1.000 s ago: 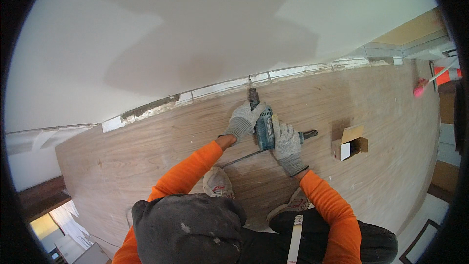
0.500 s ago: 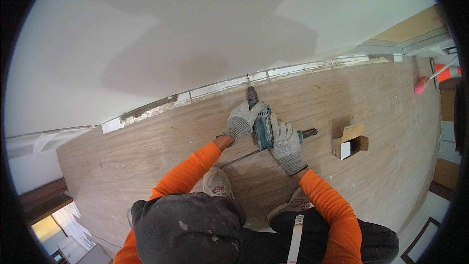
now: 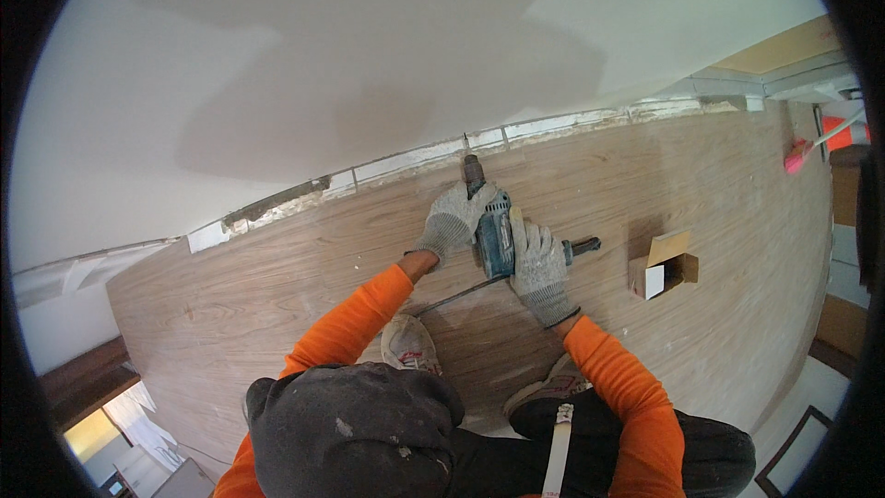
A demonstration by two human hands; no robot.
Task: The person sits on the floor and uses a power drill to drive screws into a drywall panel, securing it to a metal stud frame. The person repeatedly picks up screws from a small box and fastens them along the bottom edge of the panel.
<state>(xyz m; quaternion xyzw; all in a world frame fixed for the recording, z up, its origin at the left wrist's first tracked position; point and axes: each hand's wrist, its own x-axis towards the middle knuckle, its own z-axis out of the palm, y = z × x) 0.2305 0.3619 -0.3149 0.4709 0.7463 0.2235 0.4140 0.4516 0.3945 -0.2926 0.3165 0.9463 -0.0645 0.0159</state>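
Note:
A teal corded drill (image 3: 495,244) points away from me, with its dark chuck (image 3: 473,169) towards the foot of the wall. Its thin bit (image 3: 466,142) reaches the exposed white strip (image 3: 406,164) there; whether the tip has gone in is too small to tell. My left hand (image 3: 452,219), in a grey knit glove, is wrapped around the drill's front. My right hand (image 3: 540,267), gloved alike, grips the rear right side, its fingers pointing forward along the body. A dark rod-like part (image 3: 583,246) sticks out beyond that hand. A cord (image 3: 452,298) trails left from the drill's rear.
An opened small cardboard box (image 3: 684,269) sits on the wood-look floor (image 3: 277,295), right of my hands. Further right lies a pink-headed tool with a pale handle (image 3: 796,156). The white wall (image 3: 387,28) rises ahead. My shoes (image 3: 411,343) are close behind the drill.
The drill and both hands have shifted very slightly forward, towards the wall. My view has moved a little; both hands keep their hold.

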